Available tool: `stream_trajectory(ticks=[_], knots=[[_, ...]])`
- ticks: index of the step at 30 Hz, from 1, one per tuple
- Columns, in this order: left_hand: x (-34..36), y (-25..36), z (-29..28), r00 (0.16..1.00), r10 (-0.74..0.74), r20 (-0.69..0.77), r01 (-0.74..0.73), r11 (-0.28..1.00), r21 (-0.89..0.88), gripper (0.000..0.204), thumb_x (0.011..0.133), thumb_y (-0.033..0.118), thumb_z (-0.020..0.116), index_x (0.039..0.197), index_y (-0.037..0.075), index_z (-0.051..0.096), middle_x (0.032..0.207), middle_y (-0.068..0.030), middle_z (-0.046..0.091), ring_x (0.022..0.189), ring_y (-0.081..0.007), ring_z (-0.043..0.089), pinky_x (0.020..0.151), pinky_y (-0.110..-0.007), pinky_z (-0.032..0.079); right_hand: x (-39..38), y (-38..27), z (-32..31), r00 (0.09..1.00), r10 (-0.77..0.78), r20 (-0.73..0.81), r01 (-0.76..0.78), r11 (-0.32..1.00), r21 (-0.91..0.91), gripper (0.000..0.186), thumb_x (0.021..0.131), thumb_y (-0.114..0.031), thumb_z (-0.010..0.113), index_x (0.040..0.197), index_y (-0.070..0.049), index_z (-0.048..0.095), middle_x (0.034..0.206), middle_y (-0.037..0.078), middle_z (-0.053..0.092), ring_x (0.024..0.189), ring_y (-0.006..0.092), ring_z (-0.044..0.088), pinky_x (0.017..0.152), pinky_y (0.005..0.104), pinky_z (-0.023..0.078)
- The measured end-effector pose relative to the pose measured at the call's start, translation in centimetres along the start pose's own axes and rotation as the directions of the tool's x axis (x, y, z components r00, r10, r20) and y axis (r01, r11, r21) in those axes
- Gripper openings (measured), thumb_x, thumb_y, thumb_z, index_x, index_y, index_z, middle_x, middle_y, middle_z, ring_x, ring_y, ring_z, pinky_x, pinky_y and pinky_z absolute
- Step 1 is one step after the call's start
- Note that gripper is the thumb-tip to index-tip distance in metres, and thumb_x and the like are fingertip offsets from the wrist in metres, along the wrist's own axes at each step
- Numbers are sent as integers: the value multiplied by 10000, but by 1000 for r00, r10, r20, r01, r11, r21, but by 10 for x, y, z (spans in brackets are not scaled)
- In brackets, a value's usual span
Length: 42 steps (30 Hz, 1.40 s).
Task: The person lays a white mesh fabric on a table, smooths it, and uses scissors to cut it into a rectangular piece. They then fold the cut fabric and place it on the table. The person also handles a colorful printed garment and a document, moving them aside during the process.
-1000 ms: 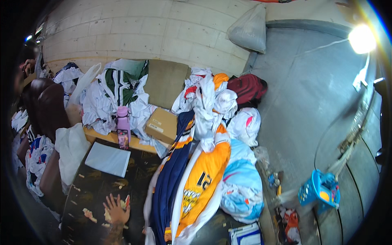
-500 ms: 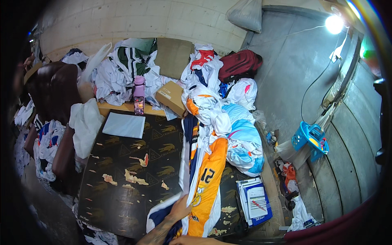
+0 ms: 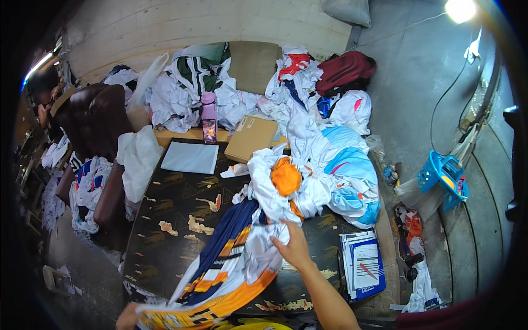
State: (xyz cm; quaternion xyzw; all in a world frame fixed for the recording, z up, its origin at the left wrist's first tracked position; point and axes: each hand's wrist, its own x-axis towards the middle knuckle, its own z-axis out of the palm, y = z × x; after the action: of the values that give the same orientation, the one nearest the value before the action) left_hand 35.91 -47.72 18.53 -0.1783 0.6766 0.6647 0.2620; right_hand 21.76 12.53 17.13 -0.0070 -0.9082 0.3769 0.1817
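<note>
A sports jersey (image 3: 223,264) in navy, white and orange stretches slantwise over the dark table. Down at the lower left edge, my left hand (image 3: 128,317), blurred by motion, is closed on the orange end of this garment. My right hand (image 3: 294,250) touches the white cloth near the middle, thumb and forefinger apart; its other fingers are partly hidden. Just beyond it lies a bunched white and orange garment bundle (image 3: 286,179), which meets the jersey's far end. To its right, a white and light-blue garment pile (image 3: 352,165) reaches the table's right side.
The worn black table (image 3: 159,242) carries a pale flat packet (image 3: 190,158), a cardboard box (image 3: 251,138) and a blue folder with papers (image 3: 364,267). A phone (image 3: 209,132) leans on a pink bottle (image 3: 208,107). A brown chair (image 3: 93,118) stands left; a blue basket (image 3: 441,179) hangs right.
My left hand has swung to the lower left with the jersey's near end. My right hand has come up from the lower edge to the cloth. The bundle has shifted nearer; the view has turned.
</note>
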Motion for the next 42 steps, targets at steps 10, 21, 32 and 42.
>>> stream_trajectory(ticks=[10, 21, 32, 42], knots=[[232, 40, 200, 817, 554, -157, -461, 793, 398, 561, 855, 0, 661, 1409, -36, 580, 1433, -182, 577, 1378, -311, 535, 1190, -389, 395, 153, 37, 48, 731, 460, 504, -172, 839, -516, 994, 872, -874, 593, 1451, -70, 679, 1536, 236, 596, 1484, 464, 490, 1208, 598, 389], [352, 50, 287, 708, 697, -112, -299, 441, 846, 464, 838, 362, 796, 1161, 56, 665, 1103, -199, 648, 1094, -426, 626, 916, -536, 475, 396, 169, 142, 501, 832, 239, -863, 457, 217, 1150, 765, -754, 866, 1478, 93, 554, 1302, 237, 707, 1136, 365, 703, 882, 474, 567], [348, 59, 289, 769, 636, -65, -237, 378, 895, 430, 885, 331, 716, 1203, 43, 690, 1125, -217, 629, 1065, -441, 598, 861, -536, 472, 490, 237, 91, 652, 697, -299, -464, 678, 570, 809, 900, -680, 799, 1272, 21, 642, 1101, 129, 757, 892, 221, 725, 786, 414, 582], [346, 70, 291, 756, 649, -83, -239, 393, 888, 410, 891, 320, 690, 1190, 40, 687, 1099, -208, 638, 1013, -437, 605, 847, -534, 467, 625, 247, 173, 406, 886, 226, -564, 47, 825, 1013, 898, -920, 541, 1462, -80, 566, 1348, 160, 590, 1196, 292, 584, 953, 499, 537]])
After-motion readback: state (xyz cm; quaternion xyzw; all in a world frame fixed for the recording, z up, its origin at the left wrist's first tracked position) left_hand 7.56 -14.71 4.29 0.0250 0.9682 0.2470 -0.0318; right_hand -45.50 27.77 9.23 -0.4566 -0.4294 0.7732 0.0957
